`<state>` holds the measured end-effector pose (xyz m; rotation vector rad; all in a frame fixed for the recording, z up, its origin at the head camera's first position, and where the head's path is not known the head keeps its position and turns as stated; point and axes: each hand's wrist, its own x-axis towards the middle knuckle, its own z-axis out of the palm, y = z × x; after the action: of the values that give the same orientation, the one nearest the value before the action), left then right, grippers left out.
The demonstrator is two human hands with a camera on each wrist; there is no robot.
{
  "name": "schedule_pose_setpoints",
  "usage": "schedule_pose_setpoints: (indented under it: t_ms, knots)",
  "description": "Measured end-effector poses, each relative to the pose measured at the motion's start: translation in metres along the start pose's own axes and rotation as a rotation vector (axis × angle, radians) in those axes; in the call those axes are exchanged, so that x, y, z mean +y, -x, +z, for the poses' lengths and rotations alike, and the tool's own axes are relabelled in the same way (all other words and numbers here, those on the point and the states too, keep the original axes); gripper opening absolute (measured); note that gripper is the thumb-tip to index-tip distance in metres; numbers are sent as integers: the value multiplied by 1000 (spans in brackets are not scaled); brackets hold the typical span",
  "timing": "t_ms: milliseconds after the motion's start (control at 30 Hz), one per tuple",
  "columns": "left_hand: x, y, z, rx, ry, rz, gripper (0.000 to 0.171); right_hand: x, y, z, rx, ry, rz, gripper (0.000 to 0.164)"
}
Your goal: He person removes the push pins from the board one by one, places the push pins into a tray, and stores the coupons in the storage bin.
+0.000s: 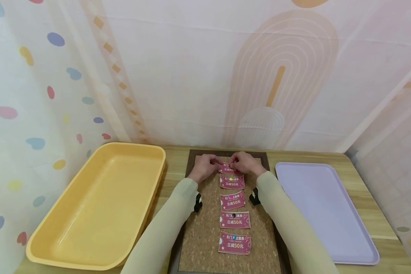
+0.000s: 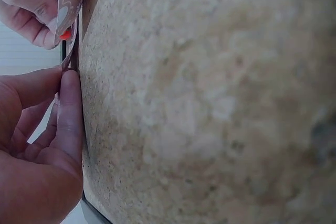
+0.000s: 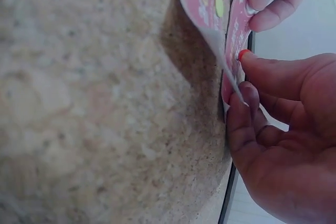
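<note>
On a brown-framed cork board (image 1: 205, 236) lies a column of pink paper coupons printed with "50". The left hand (image 1: 207, 167) pinches the left edge of the farthest coupon (image 1: 225, 167) between thumb and fingertips. At that same coupon, the right hand (image 1: 244, 163) has its thumb and fingers on a red push pin (image 3: 244, 54), whose head shows beside the thumb tip. The nearer coupon (image 1: 232, 184) carries a yellow pin (image 3: 219, 4), and its edge curls up from the cork in the right wrist view.
Closer coupons hold a black pin (image 1: 234, 215) and a blue pin (image 1: 234, 236). Left of the board stands a deep yellow tray (image 1: 99, 205); a flat lilac tray (image 1: 322, 205) lies right of it. A patterned curtain (image 1: 178, 76) hangs behind the wooden table (image 1: 387, 228).
</note>
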<state>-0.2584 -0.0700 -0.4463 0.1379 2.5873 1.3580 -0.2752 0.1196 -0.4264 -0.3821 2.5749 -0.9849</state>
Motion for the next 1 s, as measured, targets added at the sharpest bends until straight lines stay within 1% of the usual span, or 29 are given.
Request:
schedule_pose_setpoints:
  t_ms: [200, 367, 600, 733, 867, 1000]
  knots:
    - [0, 0, 0, 10, -30, -5, 14, 1, 0, -1, -19, -3, -24, 14]
    - [1, 1, -1, 23, -52, -3, 14, 1, 1, -3, -22, 5, -23, 17]
    - [3, 0, 0, 41, -75, -3, 14, 1, 1, -4, -3, 19, -7, 17]
    - [6, -2, 2, 46, -86, -6, 14, 4, 2, -9, 4, 24, -8, 19]
    - [8, -5, 5, 60, -93, -6, 13, 7, 1, -13, 30, -1, -12, 20]
    - [10, -6, 7, 86, -88, 0, 12, 12, 0, -14, 63, -38, -5, 18]
